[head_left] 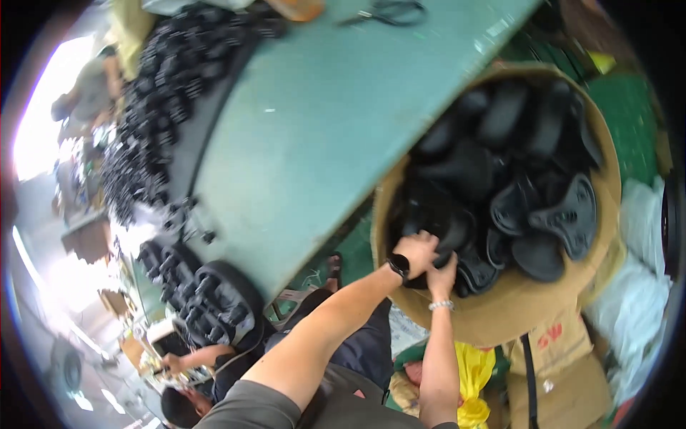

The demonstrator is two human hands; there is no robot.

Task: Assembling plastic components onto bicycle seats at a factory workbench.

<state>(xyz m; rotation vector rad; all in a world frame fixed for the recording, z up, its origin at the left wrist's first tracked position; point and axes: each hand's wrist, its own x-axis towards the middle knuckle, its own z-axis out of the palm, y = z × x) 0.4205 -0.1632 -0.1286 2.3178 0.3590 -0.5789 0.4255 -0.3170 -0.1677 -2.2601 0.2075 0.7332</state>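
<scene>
Saddle in hand: black bicycle-type saddle (457, 226), near left part of the cardboard carton (493, 326), among other black saddles (539, 255).
Left hand (418, 249): fingers partly curled at the saddle's narrow end; firmness of hold cannot be told.
Right hand (442, 277): just beside it, fingers bent at the same end; closure hidden.
Handling, as judged: grip both sides evenly; keep the cover from scraping neighbouring shells.

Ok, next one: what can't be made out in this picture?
- Head view: whether the left hand and right hand grip the black seat or only touch it; fingers hide the contact.
- Head view: the bottom of the cardboard box; piled seats cover it.
- Head view: exact shape of the small black parts; too small, blurred.
- Head view: the orange thing; top edge cuts it off.
</scene>
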